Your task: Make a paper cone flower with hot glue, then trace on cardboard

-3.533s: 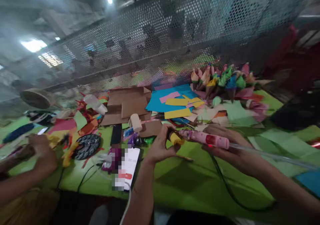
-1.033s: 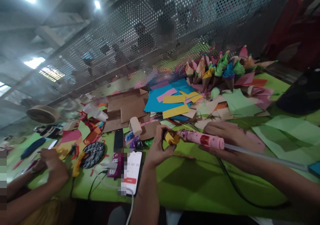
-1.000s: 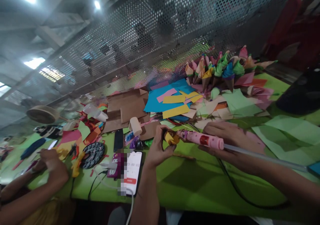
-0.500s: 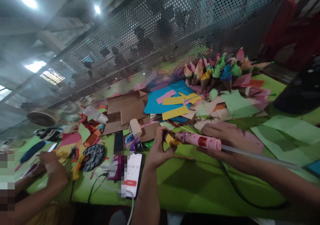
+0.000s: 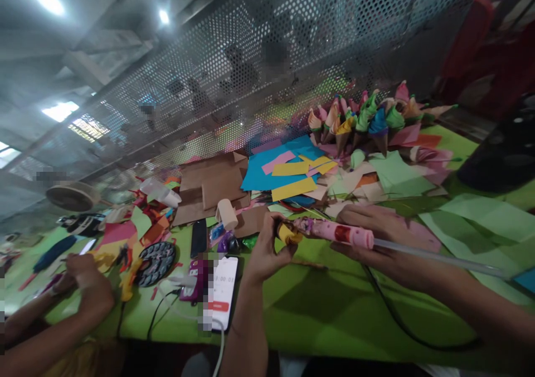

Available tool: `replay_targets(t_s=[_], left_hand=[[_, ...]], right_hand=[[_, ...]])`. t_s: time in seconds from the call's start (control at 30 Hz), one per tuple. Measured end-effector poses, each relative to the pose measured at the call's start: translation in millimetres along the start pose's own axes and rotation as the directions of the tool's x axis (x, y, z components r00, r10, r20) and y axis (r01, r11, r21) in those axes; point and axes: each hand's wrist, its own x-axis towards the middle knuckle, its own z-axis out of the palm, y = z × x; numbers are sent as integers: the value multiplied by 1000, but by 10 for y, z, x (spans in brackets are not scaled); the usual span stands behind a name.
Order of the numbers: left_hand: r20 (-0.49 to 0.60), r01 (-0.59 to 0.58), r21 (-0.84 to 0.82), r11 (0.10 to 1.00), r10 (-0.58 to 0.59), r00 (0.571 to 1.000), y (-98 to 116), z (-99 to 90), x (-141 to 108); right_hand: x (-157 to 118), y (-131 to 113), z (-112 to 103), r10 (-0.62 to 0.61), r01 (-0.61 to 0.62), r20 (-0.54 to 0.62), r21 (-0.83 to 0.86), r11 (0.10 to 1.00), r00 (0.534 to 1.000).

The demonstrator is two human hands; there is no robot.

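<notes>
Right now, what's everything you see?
Glue gun: one, pink, right hand
Paper swirl: one, yellow, left hand
Paper cones: many, multicoloured, back right
Blue paper: some, centre
Brown sheets: several, centre-left
Green sheets: several, right
Patterned disc: one, dark, left
Lit phone: one, white, front
Corded tool: one, yellow, left
Table: one, green, underneath
Mesh: one, grey, behind
Small scraps: too jumbled to count
Other person's arms: two, left
Left hand: one, centre
Right hand: one, centre-right

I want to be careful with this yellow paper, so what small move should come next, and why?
Perhaps press out a little glue onto the yellow paper: the left hand pinches it, and the right hand holds the pink glue gun with its tip close by.
</notes>
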Motion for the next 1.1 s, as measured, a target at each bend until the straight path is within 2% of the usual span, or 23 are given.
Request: replay_targets(t_s=[0.5,0.67,0.77,0.93,1.0,1.1], left_hand=[[-34,54,-137,989,-59,998,-42,2,-20],[-32,60,-187,981,-67,997,-14,4,-10],[-46,39,-187,982,-48,998,-31,4,2],[-85,47,-118,992,-57,995,-83,0,29],[-92,44,-104,994,-54,994,-87,-1,44],[-87,34,-117,993,-44,995,-78,1,70]], right_hand=[[5,-18,-25,26,-25,20,-27,999,999],[16,-20,-14,40,-40,28,-1,999,999],[20,-23,-16,74,-74,-6,40,996,997],[-37,45,-15,198,-168,-90,260,951,976],[-73,106,3,283,-231,-74,405,885,956],[-116,181,8,396,-295,-36,605,740,918]])
